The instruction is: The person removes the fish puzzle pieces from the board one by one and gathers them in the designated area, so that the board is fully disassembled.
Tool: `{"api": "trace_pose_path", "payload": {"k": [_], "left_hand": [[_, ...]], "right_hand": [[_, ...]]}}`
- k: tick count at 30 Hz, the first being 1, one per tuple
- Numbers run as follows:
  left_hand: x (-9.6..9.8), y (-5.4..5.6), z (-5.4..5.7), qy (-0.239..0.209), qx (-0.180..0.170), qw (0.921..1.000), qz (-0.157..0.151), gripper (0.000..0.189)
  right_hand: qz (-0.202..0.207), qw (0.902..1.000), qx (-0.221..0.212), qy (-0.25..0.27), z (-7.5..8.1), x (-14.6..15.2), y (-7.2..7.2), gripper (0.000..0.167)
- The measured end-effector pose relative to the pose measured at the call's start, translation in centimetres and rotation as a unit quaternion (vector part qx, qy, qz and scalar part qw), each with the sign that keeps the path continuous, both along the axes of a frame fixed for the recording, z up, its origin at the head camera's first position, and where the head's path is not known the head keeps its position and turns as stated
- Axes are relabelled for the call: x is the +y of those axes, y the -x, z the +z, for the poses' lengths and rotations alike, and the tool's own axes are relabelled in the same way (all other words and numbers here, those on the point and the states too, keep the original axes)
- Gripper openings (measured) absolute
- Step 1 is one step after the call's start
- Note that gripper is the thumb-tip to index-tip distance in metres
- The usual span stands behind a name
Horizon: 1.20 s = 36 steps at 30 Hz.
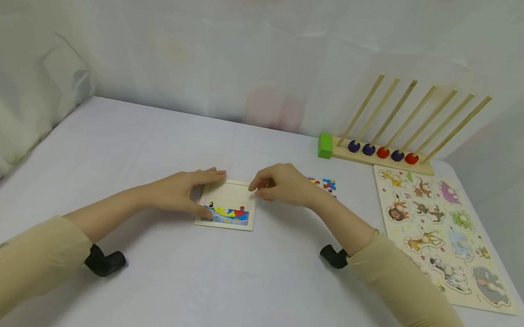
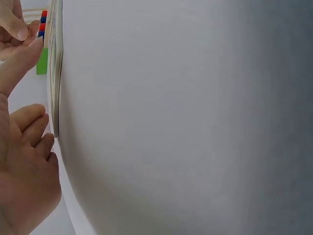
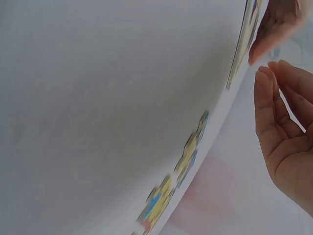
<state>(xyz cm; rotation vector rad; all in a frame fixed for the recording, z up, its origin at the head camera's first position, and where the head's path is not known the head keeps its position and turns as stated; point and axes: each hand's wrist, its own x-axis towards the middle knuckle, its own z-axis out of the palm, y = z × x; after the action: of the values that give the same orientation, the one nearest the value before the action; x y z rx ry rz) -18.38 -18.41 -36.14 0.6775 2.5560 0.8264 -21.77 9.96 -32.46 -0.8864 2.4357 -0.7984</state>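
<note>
A small wooden puzzle tray lies on the white table, with a row of colourful jigsaw pieces along its near side. My left hand rests at the tray's left side, its thumb over the lower left pieces and its fingers stretched toward the far left corner. Over the tray's right edge hovers my right hand, fingers loosely bent. In the right wrist view the right hand's fingertips come close together, and no piece shows between them.
Loose jigsaw pieces lie beyond the right forearm. A bead counting frame with upright rods and a green block stands at the back right. In front of it lies a large animal puzzle board. White cloth hangs behind the table.
</note>
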Motion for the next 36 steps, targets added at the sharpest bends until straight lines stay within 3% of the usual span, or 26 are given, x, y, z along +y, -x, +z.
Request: {"api": "trace_pose_path", "payload": {"k": [5,17,36], "left_hand": [[-0.3,-0.1,-0.2,0.001,-0.011,0.9999,-0.013,0.103],[-0.6,-0.2,-0.5,-0.013,0.007,0.9994,-0.033,0.102],[-0.8,-0.1,-0.8,-0.030,0.001,0.9989,-0.036,0.103]], "right_hand": [[0.015,0.9999,0.005,0.001,-0.3,-2.1,-0.9,0.015],[0.046,0.9989,0.006,0.006,-0.3,-5.8,-1.9,0.025],[0.064,0.9977,0.021,-0.009,-1.1,-7.4,-2.6,0.036]]}}
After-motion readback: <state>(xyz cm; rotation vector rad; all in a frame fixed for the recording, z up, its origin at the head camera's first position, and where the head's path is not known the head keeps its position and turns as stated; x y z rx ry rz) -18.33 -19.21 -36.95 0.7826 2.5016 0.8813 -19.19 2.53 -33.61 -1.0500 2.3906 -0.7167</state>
